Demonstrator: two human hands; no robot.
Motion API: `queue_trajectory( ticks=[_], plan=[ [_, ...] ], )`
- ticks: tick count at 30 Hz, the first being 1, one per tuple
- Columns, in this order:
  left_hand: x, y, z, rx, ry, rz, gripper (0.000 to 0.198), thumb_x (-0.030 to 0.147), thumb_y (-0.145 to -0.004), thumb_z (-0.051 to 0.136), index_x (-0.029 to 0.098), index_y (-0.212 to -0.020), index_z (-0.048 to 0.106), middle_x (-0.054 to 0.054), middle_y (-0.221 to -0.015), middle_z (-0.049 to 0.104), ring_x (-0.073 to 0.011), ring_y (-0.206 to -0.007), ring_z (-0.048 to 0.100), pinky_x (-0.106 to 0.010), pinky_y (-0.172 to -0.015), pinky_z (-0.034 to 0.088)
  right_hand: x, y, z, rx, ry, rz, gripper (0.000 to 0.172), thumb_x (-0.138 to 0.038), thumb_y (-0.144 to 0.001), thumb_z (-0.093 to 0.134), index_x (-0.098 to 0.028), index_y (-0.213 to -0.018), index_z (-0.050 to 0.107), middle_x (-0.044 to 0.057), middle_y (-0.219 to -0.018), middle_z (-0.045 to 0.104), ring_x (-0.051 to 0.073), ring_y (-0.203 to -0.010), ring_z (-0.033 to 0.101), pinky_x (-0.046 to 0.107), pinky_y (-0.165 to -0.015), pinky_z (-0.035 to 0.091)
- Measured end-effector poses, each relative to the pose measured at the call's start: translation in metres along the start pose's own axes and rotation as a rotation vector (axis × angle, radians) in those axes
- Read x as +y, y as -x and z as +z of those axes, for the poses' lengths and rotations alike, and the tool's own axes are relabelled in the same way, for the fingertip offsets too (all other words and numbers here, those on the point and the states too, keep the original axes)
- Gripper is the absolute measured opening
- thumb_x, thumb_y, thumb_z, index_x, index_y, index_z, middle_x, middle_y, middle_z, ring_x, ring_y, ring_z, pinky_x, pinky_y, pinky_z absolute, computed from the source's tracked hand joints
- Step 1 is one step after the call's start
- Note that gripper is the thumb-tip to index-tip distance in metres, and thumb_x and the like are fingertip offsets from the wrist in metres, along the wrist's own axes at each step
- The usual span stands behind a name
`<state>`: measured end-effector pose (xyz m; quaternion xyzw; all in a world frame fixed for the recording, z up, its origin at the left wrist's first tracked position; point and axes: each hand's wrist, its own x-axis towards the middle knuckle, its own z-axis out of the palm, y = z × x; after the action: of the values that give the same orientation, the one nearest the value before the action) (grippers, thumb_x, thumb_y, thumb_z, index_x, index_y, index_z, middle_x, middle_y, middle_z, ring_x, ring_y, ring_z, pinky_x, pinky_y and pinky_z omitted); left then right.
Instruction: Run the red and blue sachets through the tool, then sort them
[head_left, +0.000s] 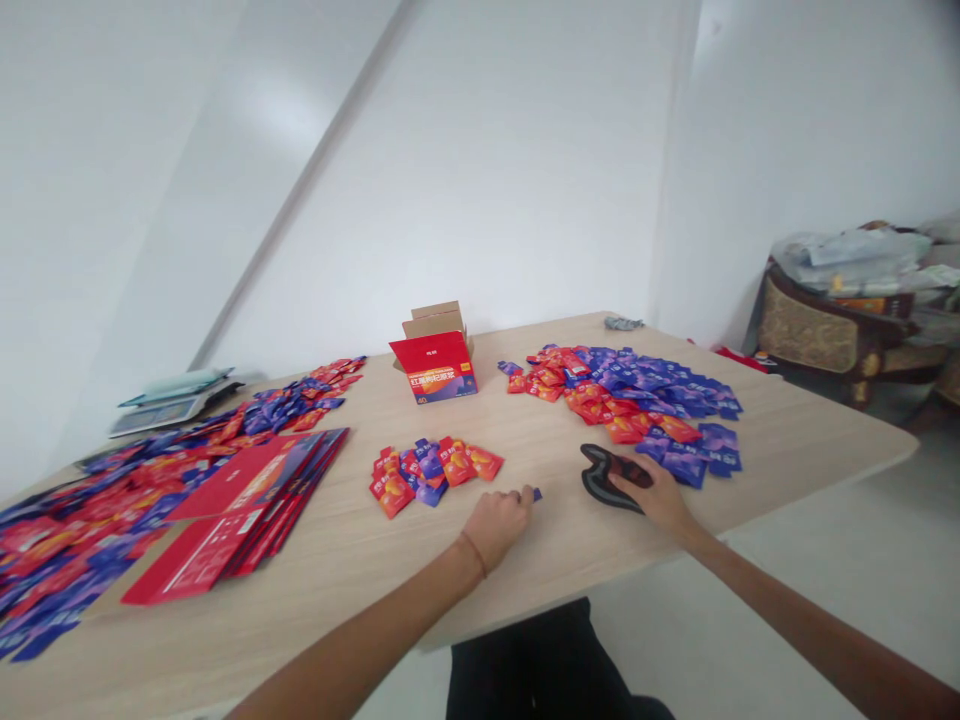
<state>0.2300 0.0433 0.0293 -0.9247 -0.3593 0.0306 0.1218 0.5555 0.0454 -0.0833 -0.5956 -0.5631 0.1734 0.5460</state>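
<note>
My left hand (496,528) is closed just above the table, near its front edge. A small corner of what looks like a blue sachet (537,494) pokes out past its fingers; the rest is hidden. To its right, my right hand (654,492) grips a black tape dispenser (600,480) with a curved, pointed end, held low at the tabletop. Left of and beyond my left hand lies a small group of red and blue sachets (431,468). A larger pile of red and purple-blue sachets (637,385) spreads beyond my right hand.
An open red and blue carton (442,385) stands at the back of the wooden table (525,590). Flattened red cartons (232,520) lie at left over a long heap of sachets (67,520). Crumpled grey material (623,323) sits at the far edge. A loaded armchair (806,320) stands right.
</note>
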Motion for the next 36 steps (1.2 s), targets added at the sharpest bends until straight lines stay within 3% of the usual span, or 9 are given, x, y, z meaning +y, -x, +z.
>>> queue_trajectory(
  ticks=[3,6,10,13,16,22,28,32,36],
  plan=[
    [-0.049,0.009,-0.013,0.087,0.026,-0.012,0.029,0.013,-0.101,0.047,0.02,-0.128,0.056,-0.013,-0.114,0.07,-0.0252,-0.108,0.068,-0.037,-0.088,0.055,-0.004,0.001,-0.001,-0.008,0.0,-0.003,0.045,-0.051,-0.077,0.074,-0.022,-0.112,0.071,0.007,-0.109,0.071,0.027,-0.099,0.066,0.04,-0.091,0.051],
    [-0.113,0.023,-0.018,0.144,0.054,-0.086,0.031,0.012,-0.1,0.05,0.023,-0.127,0.061,-0.011,-0.125,0.068,-0.0237,-0.121,0.062,-0.037,-0.103,0.049,-0.007,0.003,-0.001,-0.005,-0.003,0.005,0.046,-0.052,-0.077,0.073,-0.022,-0.112,0.071,0.007,-0.108,0.071,0.026,-0.097,0.066,0.04,-0.09,0.051],
    [-0.186,0.05,-0.003,0.15,0.1,-0.225,0.04,0.005,-0.091,0.051,0.026,-0.119,0.07,-0.006,-0.133,0.067,-0.0232,-0.123,0.062,-0.036,-0.103,0.05,-0.008,0.003,-0.001,-0.002,0.002,-0.004,0.047,-0.053,-0.075,0.073,-0.022,-0.11,0.072,0.007,-0.107,0.072,0.026,-0.095,0.066,0.04,-0.089,0.052],
    [-0.217,0.068,0.02,0.115,0.147,-0.28,0.045,0.002,-0.085,0.05,0.028,-0.111,0.075,-0.002,-0.129,0.07,-0.0216,-0.121,0.064,-0.034,-0.103,0.05,-0.009,0.003,-0.001,0.013,0.016,-0.009,0.047,-0.055,-0.074,0.073,-0.022,-0.108,0.073,0.007,-0.106,0.072,0.026,-0.095,0.067,0.039,-0.088,0.052],
    [-0.233,0.08,0.041,0.088,0.208,-0.299,0.05,0.0,-0.081,0.047,0.031,-0.108,0.075,0.004,-0.124,0.073,-0.0177,-0.12,0.064,-0.03,-0.105,0.047,-0.009,0.003,0.0,0.026,0.045,0.006,0.048,-0.057,-0.073,0.073,-0.021,-0.104,0.074,0.007,-0.1,0.073,0.026,-0.091,0.067,0.039,-0.086,0.053],
    [-0.257,0.095,0.055,0.043,0.321,-0.25,0.055,0.0,-0.078,0.047,0.028,-0.118,0.072,0.003,-0.124,0.073,-0.0163,-0.116,0.066,-0.027,-0.105,0.046,-0.004,0.002,0.0,0.013,0.056,0.019,0.05,-0.057,-0.073,0.074,-0.021,-0.108,0.074,0.007,-0.103,0.073,0.027,-0.093,0.067,0.04,-0.088,0.053],
    [-0.256,0.106,0.035,0.157,0.306,-0.263,0.039,0.014,-0.093,0.047,0.025,-0.123,0.069,-0.005,-0.129,0.069,-0.0206,-0.121,0.063,-0.033,-0.107,0.046,-0.007,0.003,-0.001,0.018,0.027,0.015,0.049,-0.056,-0.072,0.074,-0.022,-0.108,0.074,0.007,-0.107,0.073,0.028,-0.099,0.067,0.041,-0.091,0.052],
    [-0.224,0.087,0.009,0.276,0.269,-0.247,0.037,0.017,-0.098,0.044,0.023,-0.126,0.066,-0.008,-0.133,0.065,-0.0216,-0.121,0.06,-0.035,-0.107,0.045,-0.014,0.003,0.0,0.025,-0.013,0.015,0.047,-0.052,-0.073,0.074,-0.021,-0.108,0.073,0.007,-0.105,0.073,0.027,-0.097,0.067,0.04,-0.089,0.053],
    [-0.16,0.047,-0.018,0.355,0.144,-0.043,0.041,0.011,-0.099,0.043,0.024,-0.132,0.063,-0.008,-0.131,0.064,-0.0222,-0.123,0.058,-0.037,-0.108,0.044,-0.022,0.003,0.0,0.031,-0.038,0.018,0.041,-0.049,-0.073,0.075,-0.022,-0.105,0.075,0.006,-0.1,0.073,0.027,-0.093,0.068,0.04,-0.087,0.052]
  ],
)
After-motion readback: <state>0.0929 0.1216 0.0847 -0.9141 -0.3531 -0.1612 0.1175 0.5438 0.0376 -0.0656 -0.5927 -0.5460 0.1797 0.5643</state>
